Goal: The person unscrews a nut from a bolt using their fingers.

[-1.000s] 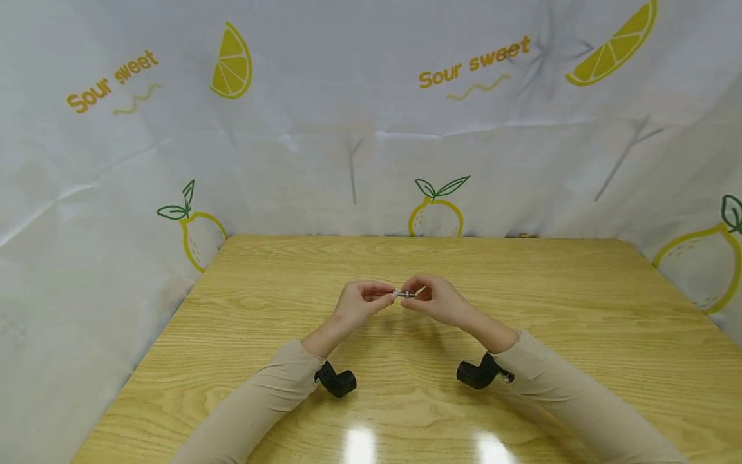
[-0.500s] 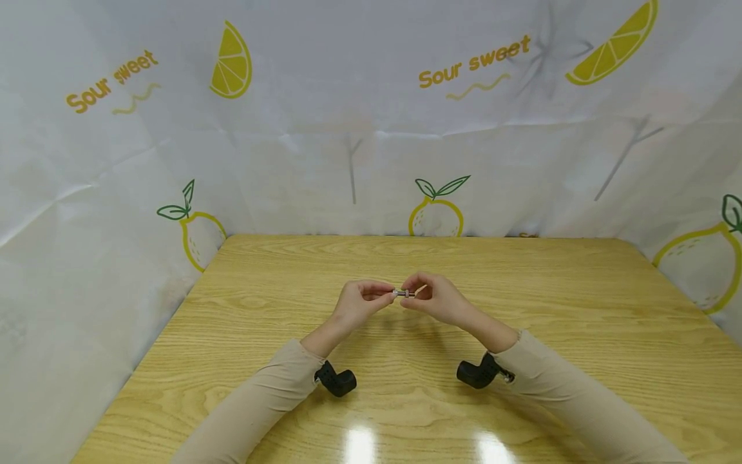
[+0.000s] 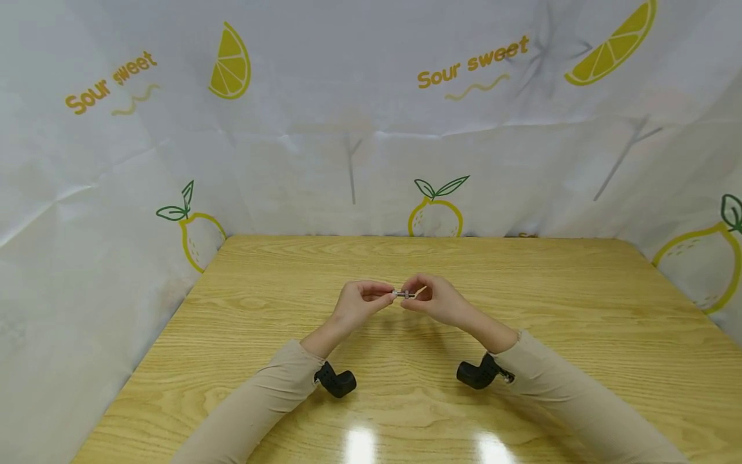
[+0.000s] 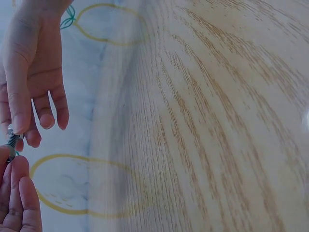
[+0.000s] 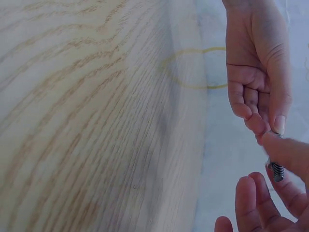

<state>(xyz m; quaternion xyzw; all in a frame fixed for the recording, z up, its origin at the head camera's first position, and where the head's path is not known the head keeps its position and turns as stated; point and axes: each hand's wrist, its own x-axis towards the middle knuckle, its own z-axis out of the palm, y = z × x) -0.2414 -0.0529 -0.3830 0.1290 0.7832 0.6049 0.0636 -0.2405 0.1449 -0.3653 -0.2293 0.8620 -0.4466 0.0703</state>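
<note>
A small metal bolt (image 3: 400,294) lies level in the air between the two hands, its threads bare in the middle. My left hand (image 3: 358,305) pinches one end, where the fingertips hide the bolt's head. On the shaft sits a nut (image 3: 407,294), held between the thumb and fingers of my right hand (image 3: 437,300). In the left wrist view, ridged bolt threads (image 4: 12,140) show between both hands. The right wrist view has the threaded tip (image 5: 278,173) sticking out past my right thumb (image 5: 285,152), which is blurred.
Beneath the hands is a wood-grain table (image 3: 278,270). A white curtain (image 3: 313,161) printed with lemons and lettering hangs along its back and sides. Black camera mounts (image 3: 339,381) are on both wrists, below beige sleeves (image 3: 255,406).
Both hands and the bolt keep nearly the same place. The nut looks slightly turned between the right fingers.
</note>
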